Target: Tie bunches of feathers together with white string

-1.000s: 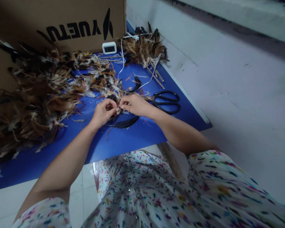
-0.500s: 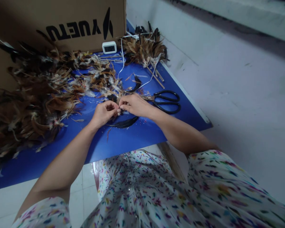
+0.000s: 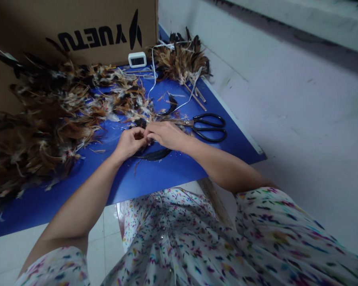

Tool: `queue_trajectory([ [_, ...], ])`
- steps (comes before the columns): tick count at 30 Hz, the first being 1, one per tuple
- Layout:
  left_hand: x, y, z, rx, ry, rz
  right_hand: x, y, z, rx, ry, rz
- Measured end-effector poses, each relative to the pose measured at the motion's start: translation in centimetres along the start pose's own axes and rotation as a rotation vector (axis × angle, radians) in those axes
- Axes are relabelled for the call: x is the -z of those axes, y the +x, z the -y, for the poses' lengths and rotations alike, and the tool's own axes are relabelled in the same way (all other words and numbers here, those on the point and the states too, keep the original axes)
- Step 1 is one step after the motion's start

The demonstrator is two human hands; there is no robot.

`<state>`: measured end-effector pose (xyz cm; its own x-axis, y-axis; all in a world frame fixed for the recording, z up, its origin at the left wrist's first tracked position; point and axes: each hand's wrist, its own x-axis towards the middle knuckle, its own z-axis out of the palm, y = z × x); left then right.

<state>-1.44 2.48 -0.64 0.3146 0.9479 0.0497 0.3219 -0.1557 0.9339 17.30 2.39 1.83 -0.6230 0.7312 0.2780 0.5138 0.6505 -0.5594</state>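
My left hand [image 3: 130, 142] and my right hand [image 3: 164, 134] meet over the blue table [image 3: 164, 174], fingers pinched together and touching. Whatever lies between the fingertips is hidden by the hands. A long black feather [image 3: 156, 155] rests just below them on the table. Loose brown and white feathers lie right behind the hands. Black-handled scissors [image 3: 210, 127] lie to the right, blades pointing left and partly behind my right hand.
A large heap of brown feathers [image 3: 47, 139] covers the table's left side. At the back stand a cardboard box [image 3: 47, 20], a small white digital clock [image 3: 137, 60] and a bundle of feathers on sticks [image 3: 181, 59]. A white wall [image 3: 286, 99] borders the right edge.
My right hand has shifted slightly left, its fingers now overlapping the fingertips of my left hand. My left hand has moved a little left. The scissors and feather heaps stay put.
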Motion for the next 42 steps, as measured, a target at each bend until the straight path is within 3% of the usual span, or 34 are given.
queue_trajectory([
  [7, 0.0, -0.2, -0.5, 0.020, -0.071, 0.002, 0.4, 0.1, -0.4, -0.110, 0.215, -0.045],
  [14, 0.0, -0.1, 0.0, 0.012, -0.108, -0.003, 0.5, 0.2, -0.7, -0.172, 0.188, 0.038],
  [20, 0.1, 0.0, 0.1, -0.004, -0.104, -0.006, 0.5, 0.3, -0.6, -0.182, 0.147, 0.004],
  [34, 0.1, -0.2, 0.0, 0.019, -0.145, -0.015, -0.9, 0.3, -0.9, -0.320, 0.346, -0.047],
  [42, 0.1, -0.2, -0.2, 0.041, -0.135, -0.016, -0.7, 0.2, -1.1, -0.284, 0.387, -0.004],
])
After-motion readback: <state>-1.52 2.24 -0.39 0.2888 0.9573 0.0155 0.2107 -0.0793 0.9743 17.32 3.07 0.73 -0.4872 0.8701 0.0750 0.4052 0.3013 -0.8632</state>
